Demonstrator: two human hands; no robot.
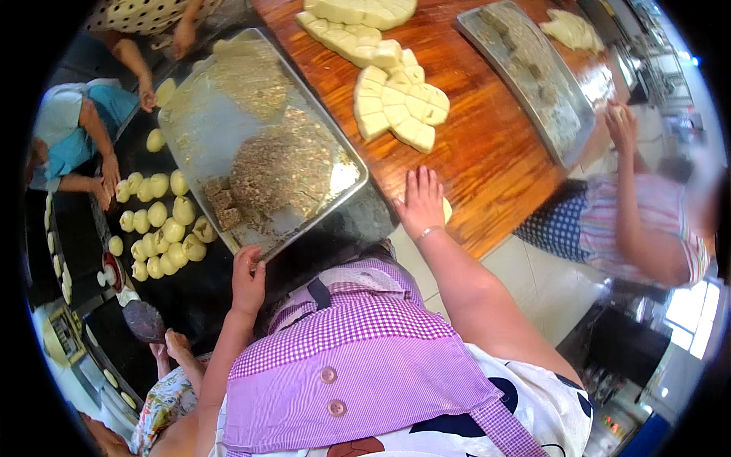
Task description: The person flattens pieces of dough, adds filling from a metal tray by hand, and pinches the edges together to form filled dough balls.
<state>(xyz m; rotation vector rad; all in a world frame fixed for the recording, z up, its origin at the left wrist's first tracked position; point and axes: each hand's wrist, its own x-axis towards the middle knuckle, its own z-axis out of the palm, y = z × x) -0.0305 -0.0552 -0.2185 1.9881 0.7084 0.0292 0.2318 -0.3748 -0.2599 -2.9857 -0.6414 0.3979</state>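
My left hand [247,283] is at the near corner of a large metal tray [352,177], its fingers curled closed on the rim. In the tray lies a brown, crumbly filling [282,167], with a smaller cut block [221,204] at its near left. My right hand [420,204] lies palm down on the wooden table [487,152], fingers stretched out. Beside its palm a bit of pale dough [447,209] shows; the rest of that piece is hidden. Just beyond my fingers sits a slab of pale dough scored into pieces [400,107].
More scored dough [358,38] lies farther back. A second metal tray [525,72] with filling remains is on the table's right. Several round dough balls [164,236] stand in rows on the dark surface at left. Co-workers' hands [106,186] are at left; another person [632,198] stands at right.
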